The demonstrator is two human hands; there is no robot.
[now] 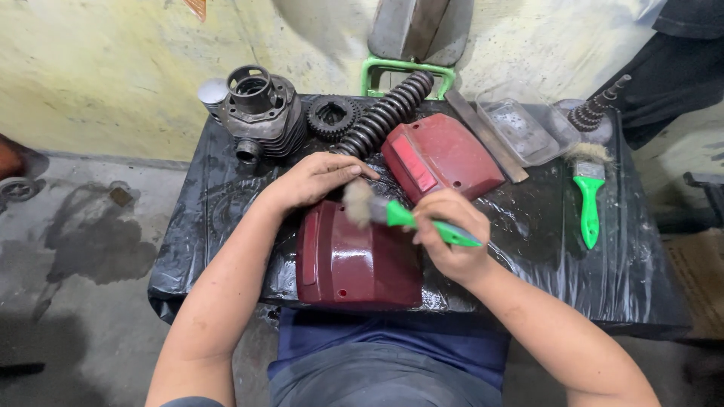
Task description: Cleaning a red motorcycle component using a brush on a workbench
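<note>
The right hand [451, 234] is closed round a green brush [411, 218], bristles pointing left over the red cover [354, 264]; the left hand [313, 181] presses flat on the cover's far edge.

Dim, even workshop light with wet glare on dark plastic

Soft light falls from above, leaving the pale wall [113, 68] brightest and the floor [68, 301] murky at lower left. Glossy highlights streak the black plastic sheet [543, 226] and the red cover [354, 264]. The brush [362, 203] bristles blur; wide-angle bending curves the edges.
</note>
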